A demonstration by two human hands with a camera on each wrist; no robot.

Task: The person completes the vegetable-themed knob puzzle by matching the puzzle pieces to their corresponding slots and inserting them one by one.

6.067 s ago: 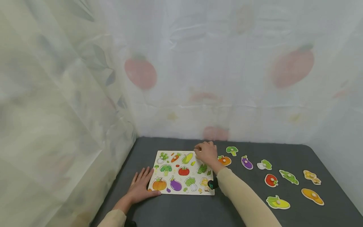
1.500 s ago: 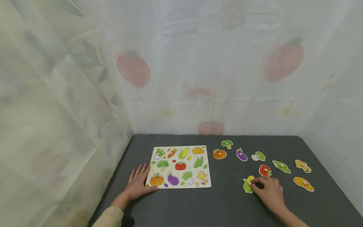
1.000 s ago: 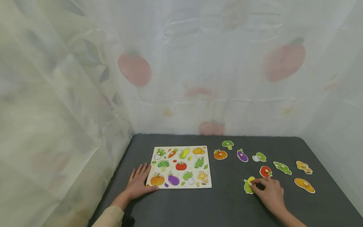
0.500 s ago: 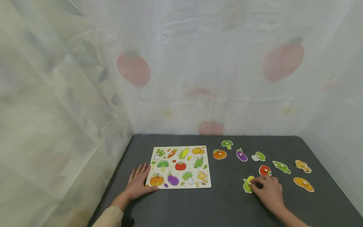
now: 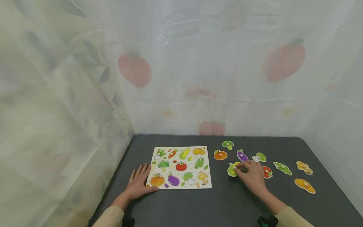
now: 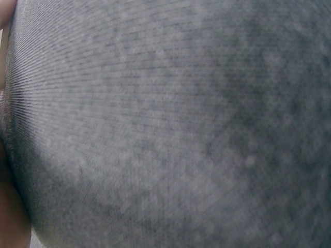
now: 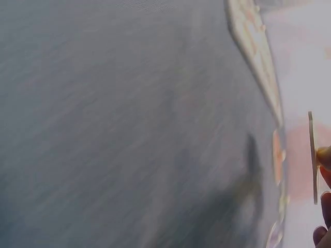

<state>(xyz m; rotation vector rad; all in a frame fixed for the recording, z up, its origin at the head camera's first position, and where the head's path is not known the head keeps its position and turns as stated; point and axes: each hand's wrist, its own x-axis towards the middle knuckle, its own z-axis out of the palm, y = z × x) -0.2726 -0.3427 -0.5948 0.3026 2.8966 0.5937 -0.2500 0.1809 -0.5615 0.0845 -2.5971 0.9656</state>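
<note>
My right hand (image 5: 250, 176) pinches the corn puzzle piece (image 5: 231, 170) by its knob, between the board and the loose pieces. In the right wrist view the corn piece (image 7: 312, 157) appears edge-on, raised off the table. My left hand (image 5: 138, 184) rests with spread fingers on the left edge of the white vegetable puzzle board (image 5: 177, 187), thumb at its lower edge. A carrot piece (image 5: 172, 153) with a knob sits in the board's top row. The left wrist view holds mostly blurred dark cloth and a sliver of hand.
Right of the board lie broccoli (image 5: 228, 145), pumpkin (image 5: 220, 154), eggplant (image 5: 242, 154), cabbage (image 5: 259, 157), tomato (image 5: 267, 172), pea pod (image 5: 282, 168), mushroom (image 5: 304, 167) and potato (image 5: 304, 186) pieces. A printed curtain (image 5: 175, 63) encloses the dark table (image 5: 198, 208).
My right hand left the board's upper right, went to the corn piece and took its knob. The corn piece was turned, then raised and carried leftward and away. My left hand stayed on the board.
</note>
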